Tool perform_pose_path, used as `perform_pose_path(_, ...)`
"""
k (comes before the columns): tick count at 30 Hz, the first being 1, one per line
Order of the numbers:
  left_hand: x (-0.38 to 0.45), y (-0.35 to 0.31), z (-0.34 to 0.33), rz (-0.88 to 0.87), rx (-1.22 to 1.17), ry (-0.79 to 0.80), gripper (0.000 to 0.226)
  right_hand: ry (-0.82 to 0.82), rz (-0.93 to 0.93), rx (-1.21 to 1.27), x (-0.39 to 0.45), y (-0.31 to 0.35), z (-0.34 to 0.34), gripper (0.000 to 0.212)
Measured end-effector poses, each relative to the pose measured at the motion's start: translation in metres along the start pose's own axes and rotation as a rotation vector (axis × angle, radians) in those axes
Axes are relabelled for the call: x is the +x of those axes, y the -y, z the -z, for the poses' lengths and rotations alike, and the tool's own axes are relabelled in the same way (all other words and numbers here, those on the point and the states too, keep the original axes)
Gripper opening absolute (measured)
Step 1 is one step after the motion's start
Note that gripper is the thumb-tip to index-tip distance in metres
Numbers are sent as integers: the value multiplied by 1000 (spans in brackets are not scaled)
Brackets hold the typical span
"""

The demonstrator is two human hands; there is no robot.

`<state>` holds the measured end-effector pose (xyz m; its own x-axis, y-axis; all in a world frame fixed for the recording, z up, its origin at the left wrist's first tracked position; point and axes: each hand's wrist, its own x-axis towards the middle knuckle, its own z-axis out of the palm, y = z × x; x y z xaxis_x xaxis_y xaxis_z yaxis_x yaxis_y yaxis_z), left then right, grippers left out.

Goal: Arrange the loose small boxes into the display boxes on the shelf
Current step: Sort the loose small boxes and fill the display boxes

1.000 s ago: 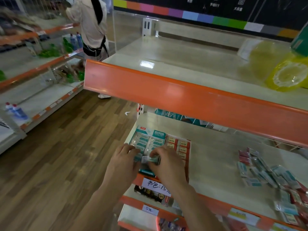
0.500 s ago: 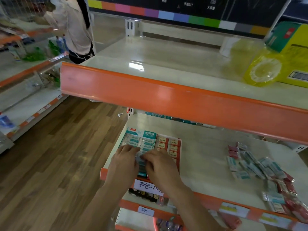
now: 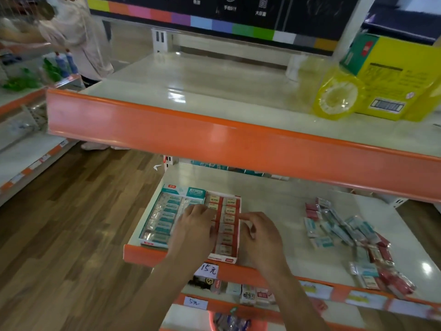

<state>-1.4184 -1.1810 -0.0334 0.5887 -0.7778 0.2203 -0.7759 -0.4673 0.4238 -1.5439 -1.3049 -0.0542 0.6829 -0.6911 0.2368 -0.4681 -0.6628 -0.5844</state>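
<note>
Two display boxes stand side by side at the left front of the middle shelf [image 3: 274, 201]. The teal display box [image 3: 164, 216] holds rows of teal small boxes, and the red display box [image 3: 228, 225] holds rows of red ones. My left hand [image 3: 194, 231] lies flat over the seam between the two, fingers spread, with nothing in it. At the red box's right wall, my right hand [image 3: 261, 237] has thumb and fingers curled onto the rim. A heap of loose small boxes [image 3: 346, 235], teal and red, lies on the shelf to the right.
The orange-edged upper shelf [image 3: 214, 137] overhangs the work area and carries a yellow carton [image 3: 393, 77] and a yellow bag at the right. Price tags hang on the front rail [image 3: 140, 255]. Lower shelves hold more goods. A person [image 3: 78, 34] stands at the far left by another rack.
Both hands have shifted right from the front of the teal display box to the red one. The small teal box held by my right hand is gone from it.
</note>
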Motion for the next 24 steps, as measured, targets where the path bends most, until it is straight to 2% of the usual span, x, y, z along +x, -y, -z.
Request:
perform_pose_path(8,17,-66,-49,-205,-36,109,38,-162,-157,-8,-21,-58,44,25)
perform_pose_path(12,19,-97,-75,-310,-60,180,41,-239,-303,-21,-34,-88,63,29)
perform_pose_path(19,25,-149,-116,-466,5,324,58,-203,-467,-147,-43,-123,77,45)
perform_pose_path(24,29,-161,-126,-451,2,329,52,-185,-471,-181,-43,-124,72,42)
